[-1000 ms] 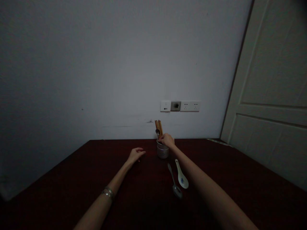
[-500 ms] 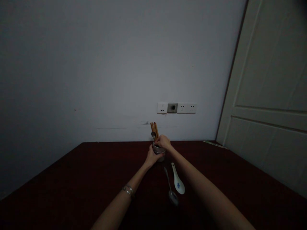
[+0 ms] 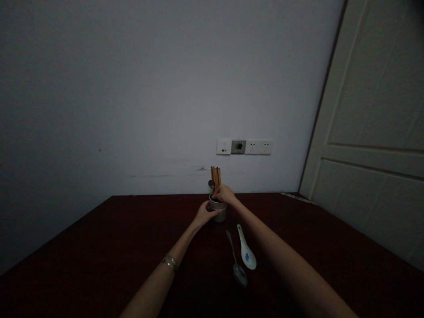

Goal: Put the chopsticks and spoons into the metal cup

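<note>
A light grey cylindrical utensil holder (image 3: 219, 215) stands on the table near the wall. My left hand (image 3: 202, 215) is wrapped around its left side, the thumb across the front. Wooden chopsticks (image 3: 215, 176) rise nearly upright out of the holder. In front of them, a small metal spoon (image 3: 211, 183) shows its bowl above the rim. My right hand (image 3: 224, 193) is closed in a pinch over the holder's opening, close to the spoon's handle and the chopsticks; what its fingertips hold is hidden. Nearer me lie a white ceramic spoon (image 3: 247, 255) and a metal spoon (image 3: 240, 274).
The dark red table (image 3: 109, 247) reaches back to a pale wall (image 3: 159, 88). Sockets and a switch (image 3: 244, 147) sit on the wall above the holder. At the right stands a white panelled door (image 3: 371, 132), with a thin flat strip (image 3: 296, 198) near the table's back right edge.
The chopsticks have gone from leaning left to nearly upright. The holder and both hands have shifted slightly left. The two spoons on the table lie as before.
</note>
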A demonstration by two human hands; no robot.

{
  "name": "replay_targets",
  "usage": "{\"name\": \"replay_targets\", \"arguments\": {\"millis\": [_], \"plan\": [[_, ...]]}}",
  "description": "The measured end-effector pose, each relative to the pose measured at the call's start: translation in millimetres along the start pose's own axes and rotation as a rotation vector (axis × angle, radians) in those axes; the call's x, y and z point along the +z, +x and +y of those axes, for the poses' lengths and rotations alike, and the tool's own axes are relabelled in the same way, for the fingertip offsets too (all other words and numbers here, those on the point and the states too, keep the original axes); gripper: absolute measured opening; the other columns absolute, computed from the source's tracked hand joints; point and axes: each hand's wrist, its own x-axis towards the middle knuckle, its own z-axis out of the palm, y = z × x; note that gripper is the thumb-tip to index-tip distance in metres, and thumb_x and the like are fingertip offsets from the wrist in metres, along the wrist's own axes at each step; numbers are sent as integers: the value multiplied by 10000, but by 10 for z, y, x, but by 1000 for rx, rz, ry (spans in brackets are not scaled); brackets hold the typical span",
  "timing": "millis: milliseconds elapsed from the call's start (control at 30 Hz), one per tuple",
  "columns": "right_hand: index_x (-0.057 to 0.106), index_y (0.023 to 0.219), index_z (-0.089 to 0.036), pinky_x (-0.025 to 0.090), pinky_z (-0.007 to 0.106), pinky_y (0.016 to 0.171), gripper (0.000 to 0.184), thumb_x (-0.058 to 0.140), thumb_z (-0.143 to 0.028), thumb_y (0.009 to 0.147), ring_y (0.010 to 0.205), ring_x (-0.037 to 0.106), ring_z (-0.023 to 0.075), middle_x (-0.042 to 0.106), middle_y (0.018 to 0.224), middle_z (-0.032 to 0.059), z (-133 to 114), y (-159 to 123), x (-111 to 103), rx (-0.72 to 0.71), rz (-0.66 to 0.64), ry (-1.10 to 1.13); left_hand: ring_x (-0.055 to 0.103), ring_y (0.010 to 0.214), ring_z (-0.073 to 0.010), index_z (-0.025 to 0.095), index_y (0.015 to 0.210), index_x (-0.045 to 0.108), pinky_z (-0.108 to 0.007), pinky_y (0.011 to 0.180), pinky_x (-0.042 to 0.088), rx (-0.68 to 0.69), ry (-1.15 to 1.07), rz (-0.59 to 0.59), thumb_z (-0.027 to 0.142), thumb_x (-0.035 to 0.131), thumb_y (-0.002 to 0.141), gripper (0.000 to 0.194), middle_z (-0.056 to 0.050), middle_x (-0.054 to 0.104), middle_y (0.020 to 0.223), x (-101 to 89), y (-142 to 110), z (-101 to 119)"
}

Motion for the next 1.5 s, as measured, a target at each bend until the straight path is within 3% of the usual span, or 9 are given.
{"name": "replay_targets", "arguments": {"millis": [300, 533, 733, 900, 1067, 1167, 1333, 1500], "plan": [[693, 738, -210, 411, 297, 756, 180, 674, -353, 631, 850, 621, 213, 693, 832, 68, -32, -62, 3, -6, 79, -101, 593, 907, -201, 123, 1075, 551, -294, 792, 454, -7, -65, -111, 320, 752, 570, 578, -106, 629, 1043, -73, 7, -96], [681, 765, -181, 423, 302, 732, 192, 647, -331, 650, 854, 624, 234, 687, 842, 109, -51, -89, 15, -6, 114, -162, 596, 877, -193, 132, 1104, 551, -296, 787, 450, -46, -98, -126, 345, 761, 556, 625, -103, 639, 1011, -76, 31, -145], [690, 721, -195, 421, 270, 684, 179, 662, -350, 637, 802, 630, 212, 691, 797, 82, -41, -116, -62, -22, 98, -103, 593, 882, -205, 135, 1119, 551, -314, 801, 443, -56, -104, -118, 329, 768, 546, 643, -108, 639, 1003, -72, 20, -114], [697, 682, -187, 412, 225, 609, 161, 629, -332, 667, 695, 627, 168, 685, 702, 47, 180, -105, -135, -28, 91, 128, 588, 909, -210, 129, 1145, 530, -314, 806, 447, -69, -125, -122, 305, 765, 557, 657, -120, 617, 1063, -74, -5, -70], [673, 854, -134, 437, 206, 675, 236, 538, -289, 736, 800, 619, 155, 687, 867, 76, 554, -121, -43, 20, 304, 517, 589, 910, -216, 120, 1149, 524, -324, 809, 450, -92, -131, -128, 304, 761, 565, 657, -131, 617, 1062, -79, -18, -40], [635, 958, -120, 460, 204, 658, 310, 484, -320, 774, 859, 614, 158, 659, 995, 102, 694, -180, 110, 120, 217, 753, 592, 901, -214, 114, 1138, 530, -317, 798, 454, -77, -132, -135, 310, 761, 566, 647, -139, 610, 1076, -78, -15, -29], [625, 957, -148, 470, 197, 586, 361, 416, -407, 817, 775, 625, 136, 629, 1061, 99, 746, -297, 327, 253, 22, 1060, 586, 924, -214, 116, 1127, 539, -313, 811, 453, -53, -104, -143, 304, 760, 569, 629, -133, 604, 1097, -78, -11, -6], [634, 922, -167, 458, 202, 576, 326, 491, -426, 785, 766, 605, 136, 627, 1056, 93, 763, -291, 419, 353, 2, 1186, 584, 935, -207, 115, 1142, 523, -318, 835, 445, -66, -98, -116, 280, 763, 566, 644, -118, 613, 1080, -91, -9, 0]]}}
